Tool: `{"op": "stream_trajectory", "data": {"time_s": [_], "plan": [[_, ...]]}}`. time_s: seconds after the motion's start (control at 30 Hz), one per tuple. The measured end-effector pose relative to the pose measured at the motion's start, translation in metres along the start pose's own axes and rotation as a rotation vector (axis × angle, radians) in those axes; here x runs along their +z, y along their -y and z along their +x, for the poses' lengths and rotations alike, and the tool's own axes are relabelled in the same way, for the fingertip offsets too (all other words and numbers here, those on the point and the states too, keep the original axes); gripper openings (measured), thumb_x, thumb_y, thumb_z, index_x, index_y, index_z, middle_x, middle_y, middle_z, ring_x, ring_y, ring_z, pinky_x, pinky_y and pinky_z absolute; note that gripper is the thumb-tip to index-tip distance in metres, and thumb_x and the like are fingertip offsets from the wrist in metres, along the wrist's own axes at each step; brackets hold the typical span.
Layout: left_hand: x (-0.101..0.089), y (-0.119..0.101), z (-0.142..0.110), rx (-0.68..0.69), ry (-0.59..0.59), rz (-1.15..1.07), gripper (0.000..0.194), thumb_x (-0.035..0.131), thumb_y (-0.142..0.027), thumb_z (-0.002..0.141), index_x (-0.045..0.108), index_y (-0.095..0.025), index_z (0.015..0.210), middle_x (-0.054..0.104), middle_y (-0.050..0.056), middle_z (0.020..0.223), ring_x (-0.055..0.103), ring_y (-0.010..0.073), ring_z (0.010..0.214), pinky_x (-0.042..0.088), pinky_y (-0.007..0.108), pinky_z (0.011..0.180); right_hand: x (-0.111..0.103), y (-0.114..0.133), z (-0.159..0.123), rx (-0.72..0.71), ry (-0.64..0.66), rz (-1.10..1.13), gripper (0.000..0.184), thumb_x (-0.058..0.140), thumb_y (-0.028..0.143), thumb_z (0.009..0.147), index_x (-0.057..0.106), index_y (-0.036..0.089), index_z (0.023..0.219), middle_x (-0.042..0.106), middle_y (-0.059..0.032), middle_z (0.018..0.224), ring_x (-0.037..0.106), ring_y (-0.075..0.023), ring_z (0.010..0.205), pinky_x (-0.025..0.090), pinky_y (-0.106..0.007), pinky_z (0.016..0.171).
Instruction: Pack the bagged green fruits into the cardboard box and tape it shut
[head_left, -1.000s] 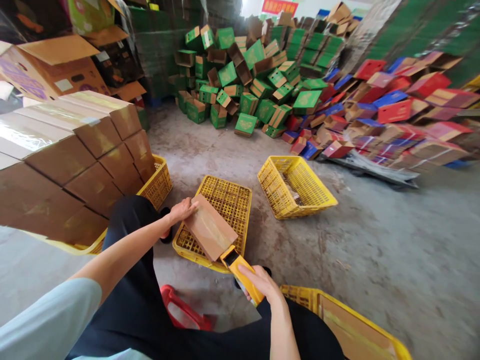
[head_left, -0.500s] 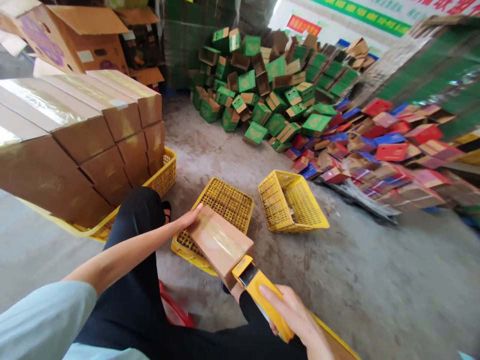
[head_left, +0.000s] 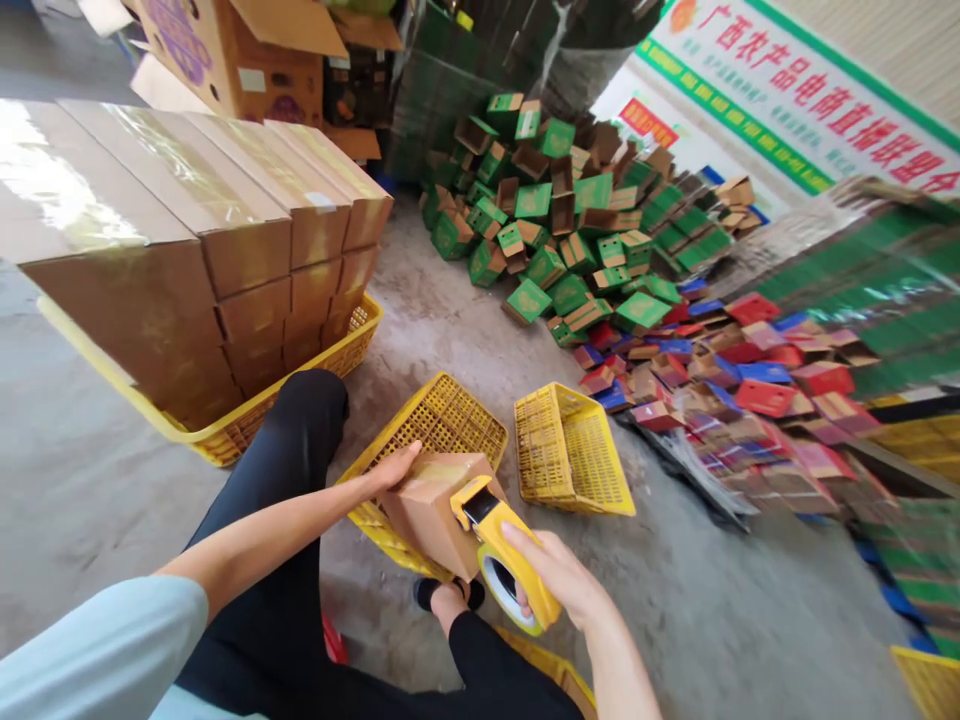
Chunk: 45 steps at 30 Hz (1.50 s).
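A small brown cardboard box (head_left: 431, 510) rests tilted on an upturned yellow plastic crate (head_left: 465, 415) between my knees. My left hand (head_left: 394, 468) grips the box at its left edge, the fingertips partly hidden behind it. In my right hand (head_left: 544, 570) is a yellow tape dispenser (head_left: 487, 525), its fingers wrapped round the handle. A roll of tape (head_left: 504, 590) shows on its underside. The dispenser's head touches the near right part of the box.
Stacked taped boxes (head_left: 247, 250) fill a long yellow basket (head_left: 217, 440) at my left. Another yellow crate (head_left: 574, 450) lies on its side ahead. Green cartons (head_left: 570, 250) and red and blue cartons (head_left: 742, 380) are heaped beyond, near a tall wrapped stack (head_left: 862, 290).
The box has turned and tipped, showing another face. The dispenser has moved up and left over it, its tape roll now visible. My view has swung right.
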<state>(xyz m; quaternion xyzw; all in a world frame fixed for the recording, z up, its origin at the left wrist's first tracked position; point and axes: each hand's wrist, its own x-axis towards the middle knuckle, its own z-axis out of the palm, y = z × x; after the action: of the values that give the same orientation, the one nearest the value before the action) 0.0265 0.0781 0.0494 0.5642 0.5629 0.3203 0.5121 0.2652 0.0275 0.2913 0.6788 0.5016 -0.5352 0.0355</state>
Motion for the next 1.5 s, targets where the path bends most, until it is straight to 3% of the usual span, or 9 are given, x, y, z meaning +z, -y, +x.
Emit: {"op": "stream_trajectory", "data": {"time_s": [0.07,0.13,0.23,0.4,0.47,0.6,0.8,1.17,1.5], "plan": [[-0.017,-0.02,-0.001,0.056,-0.039,-0.03,0.083,0.005,-0.064,0.106,0.049,-0.014,0.155,0.047,0.012,0.16,0.045,0.0276,0.15,0.038,0.045,0.123,-0.001,0.017,0.013,-0.018,0.016,-0.029,0.057,0.057,0.073,0.088,0.065,0.018,0.078,0.063,-0.0024,0.047,0.057,-0.0156,0.04,0.045,-0.024,0.041],[-0.037,-0.043,-0.008,0.342,0.012,-0.062,0.072,0.012,-0.059,0.109,0.051,-0.019,0.155,0.042,0.006,0.164,0.038,0.025,0.154,0.033,0.043,0.127,-0.003,0.03,0.022,-0.008,0.03,-0.059,0.056,0.057,0.072,0.089,0.066,0.018,0.077,0.062,-0.0022,0.046,0.057,-0.0155,0.04,0.046,-0.024,0.042],[-0.063,-0.07,-0.023,0.741,0.232,0.044,0.065,0.022,-0.056,0.11,0.053,-0.02,0.154,0.035,0.003,0.169,0.024,0.0262,0.159,0.021,0.043,0.132,-0.004,0.042,0.027,0.019,0.048,-0.081,0.055,0.057,0.072,0.089,0.066,0.019,0.077,0.064,-0.0027,0.047,0.057,-0.0162,0.04,0.049,-0.025,0.043],[-0.081,-0.077,-0.034,0.998,0.331,0.292,0.086,0.044,-0.065,0.103,0.027,-0.01,0.166,0.023,0.013,0.172,0.016,0.0308,0.161,0.017,0.042,0.133,-0.003,0.037,0.024,-0.002,0.055,-0.081,0.056,0.057,0.074,0.089,0.063,0.019,0.076,0.064,-0.0023,0.047,0.058,-0.0156,0.04,0.045,-0.023,0.042],[-0.078,-0.072,-0.032,1.074,0.301,0.337,0.089,0.05,-0.066,0.101,0.03,-0.007,0.164,0.029,0.018,0.17,0.02,0.0323,0.16,0.021,0.042,0.132,-0.004,0.032,0.021,-0.007,0.062,-0.067,0.056,0.058,0.074,0.089,0.061,0.02,0.075,0.064,-0.0021,0.048,0.058,-0.0154,0.04,0.046,-0.023,0.043],[-0.067,-0.067,-0.023,1.226,0.224,0.389,0.071,0.058,-0.057,0.1,0.054,-0.004,0.147,0.057,0.024,0.149,0.047,0.0331,0.148,0.036,0.042,0.125,-0.005,0.023,0.016,-0.001,0.062,-0.054,0.057,0.059,0.075,0.088,0.063,0.019,0.08,0.064,-0.0014,0.048,0.059,-0.0157,0.041,0.046,-0.023,0.044],[-0.054,-0.065,-0.011,1.33,0.212,0.35,0.066,0.061,-0.057,0.098,0.06,-0.004,0.137,0.062,0.025,0.142,0.047,0.0318,0.147,0.038,0.04,0.124,-0.011,0.015,0.015,0.005,0.106,-0.065,0.062,0.057,0.08,0.086,0.062,0.019,0.08,0.066,-0.0016,0.05,0.061,-0.0158,0.042,0.047,-0.023,0.044],[-0.045,-0.057,-0.001,1.293,0.224,0.397,0.069,0.055,-0.066,0.098,0.063,-0.01,0.138,0.066,0.022,0.138,0.058,0.0306,0.138,0.045,0.039,0.117,-0.01,0.01,0.011,-0.031,0.144,0.013,0.066,0.061,0.084,0.076,0.063,0.018,0.081,0.065,-0.0008,0.054,0.057,-0.0145,0.043,0.047,-0.026,0.044],[-0.044,-0.05,0.004,1.271,0.25,0.457,0.067,0.054,-0.065,0.099,0.06,-0.015,0.143,0.064,0.019,0.142,0.054,0.0289,0.141,0.04,0.042,0.122,-0.013,0.01,0.004,-0.045,0.163,0.002,0.055,0.06,0.073,0.086,0.065,0.018,0.084,0.066,-0.0012,0.052,0.06,-0.0144,0.043,0.048,-0.023,0.044]]}}
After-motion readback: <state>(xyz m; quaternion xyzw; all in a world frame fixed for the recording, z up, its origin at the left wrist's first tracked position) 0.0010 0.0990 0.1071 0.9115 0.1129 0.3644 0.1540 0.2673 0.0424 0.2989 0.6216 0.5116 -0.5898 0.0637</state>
